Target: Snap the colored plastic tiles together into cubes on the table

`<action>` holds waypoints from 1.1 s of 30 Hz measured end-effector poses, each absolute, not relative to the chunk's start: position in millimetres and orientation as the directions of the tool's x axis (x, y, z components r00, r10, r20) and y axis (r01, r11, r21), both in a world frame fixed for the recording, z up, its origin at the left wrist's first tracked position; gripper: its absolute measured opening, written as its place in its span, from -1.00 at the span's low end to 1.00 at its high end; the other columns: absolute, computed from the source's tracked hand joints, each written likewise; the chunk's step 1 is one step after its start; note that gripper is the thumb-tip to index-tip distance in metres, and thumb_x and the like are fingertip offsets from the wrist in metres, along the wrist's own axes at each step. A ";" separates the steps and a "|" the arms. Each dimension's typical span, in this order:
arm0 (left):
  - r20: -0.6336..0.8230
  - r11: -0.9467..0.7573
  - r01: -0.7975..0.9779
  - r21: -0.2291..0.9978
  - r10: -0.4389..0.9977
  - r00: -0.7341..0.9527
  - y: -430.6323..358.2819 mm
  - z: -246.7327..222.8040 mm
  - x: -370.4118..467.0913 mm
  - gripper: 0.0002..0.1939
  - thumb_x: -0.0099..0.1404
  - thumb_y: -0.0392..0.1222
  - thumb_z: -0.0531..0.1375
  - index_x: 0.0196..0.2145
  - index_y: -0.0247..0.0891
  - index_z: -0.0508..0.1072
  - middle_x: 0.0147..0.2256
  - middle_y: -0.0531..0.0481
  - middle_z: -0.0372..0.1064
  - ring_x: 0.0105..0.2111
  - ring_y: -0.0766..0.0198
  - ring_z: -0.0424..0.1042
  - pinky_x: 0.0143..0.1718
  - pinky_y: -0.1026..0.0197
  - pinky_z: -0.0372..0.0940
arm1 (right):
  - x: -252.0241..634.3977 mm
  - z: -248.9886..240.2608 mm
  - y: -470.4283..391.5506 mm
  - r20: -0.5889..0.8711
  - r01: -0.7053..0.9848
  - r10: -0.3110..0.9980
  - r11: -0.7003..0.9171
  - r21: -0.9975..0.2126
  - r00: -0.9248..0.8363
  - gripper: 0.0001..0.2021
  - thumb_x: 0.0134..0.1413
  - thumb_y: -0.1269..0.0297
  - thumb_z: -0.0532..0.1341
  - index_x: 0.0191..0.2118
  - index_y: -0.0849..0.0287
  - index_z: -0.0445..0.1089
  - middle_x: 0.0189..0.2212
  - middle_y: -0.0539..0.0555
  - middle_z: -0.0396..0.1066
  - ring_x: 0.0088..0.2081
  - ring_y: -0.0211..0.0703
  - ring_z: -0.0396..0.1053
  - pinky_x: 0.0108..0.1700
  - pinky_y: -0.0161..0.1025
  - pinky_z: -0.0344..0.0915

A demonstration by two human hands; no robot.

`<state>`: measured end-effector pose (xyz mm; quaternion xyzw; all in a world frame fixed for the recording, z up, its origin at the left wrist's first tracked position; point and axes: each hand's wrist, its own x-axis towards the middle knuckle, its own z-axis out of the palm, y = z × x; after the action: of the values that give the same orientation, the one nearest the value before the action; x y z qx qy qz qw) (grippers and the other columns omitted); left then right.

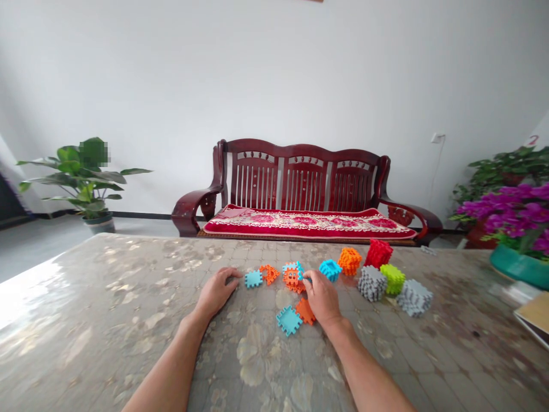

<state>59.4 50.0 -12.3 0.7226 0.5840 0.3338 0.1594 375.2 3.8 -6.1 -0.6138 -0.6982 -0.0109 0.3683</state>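
Observation:
My right hand pinches the right side of a small cube-like build of orange and blue interlocking tiles, which rests on the table. My left hand lies on the tabletop with bent fingers, holding nothing that I can see. Just right of its fingertips are a light blue square tile and an orange triangular lattice piece. Nearer to me lie a blue square tile and an orange tile, the latter partly behind my right hand.
Stacks of tiles stand at right: blue, orange, red, lime green, and grey ones. A teal flowerpot is at the table's right edge. Beyond the table stands a wooden bench.

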 end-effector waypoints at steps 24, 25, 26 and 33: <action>0.303 -0.277 0.740 0.613 0.947 0.104 52.8 -15.7 57.4 -0.73 0.14 -0.14 0.13 -0.26 -0.15 0.57 -0.07 -0.06 0.53 0.00 0.10 0.47 0.15 0.06 0.28 | 417.3 -10.3 16.8 0.675 0.765 0.522 0.063 -0.641 0.522 -0.68 0.05 0.10 0.18 -0.11 0.17 0.36 -0.19 0.22 0.41 -0.14 0.09 0.30 -0.01 0.00 0.22; 0.305 -0.279 0.740 0.613 0.947 0.104 53.1 -16.1 57.3 -0.74 0.14 -0.14 0.13 -0.26 -0.15 0.57 -0.07 -0.05 0.54 0.00 0.09 0.47 0.15 0.06 0.28 | 419.3 -12.8 18.7 0.654 0.736 0.522 0.073 -0.673 0.547 -0.66 0.02 0.09 0.19 -0.12 0.17 0.35 -0.19 0.21 0.39 -0.15 0.08 0.30 -0.01 0.00 0.23; 0.306 -0.280 0.739 0.613 0.946 0.104 53.5 -16.5 57.2 -0.74 0.14 -0.13 0.13 -0.26 -0.15 0.57 -0.07 -0.05 0.54 0.00 0.09 0.47 0.14 0.06 0.28 | 421.1 -15.4 20.7 0.631 0.704 0.529 0.086 -0.705 0.567 -0.65 -0.02 0.08 0.20 -0.13 0.17 0.34 -0.20 0.20 0.38 -0.17 0.07 0.30 -0.03 -0.01 0.25; 0.311 -0.280 0.745 0.605 0.945 0.103 55.8 -21.5 55.6 -0.73 0.16 -0.12 0.13 -0.23 -0.14 0.57 -0.02 -0.06 0.52 0.03 0.11 0.45 0.18 0.06 0.26 | 426.1 -26.9 30.2 0.518 0.534 0.586 0.165 -0.829 0.623 -0.61 -0.15 0.11 0.21 -0.15 0.16 0.34 -0.27 0.09 0.32 -0.34 -0.10 0.31 -0.17 -0.11 0.33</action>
<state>55.6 55.8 -21.5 0.7275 0.5809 0.3330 0.1497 426.1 30.2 -26.9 -0.6457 -0.4335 0.0207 0.6283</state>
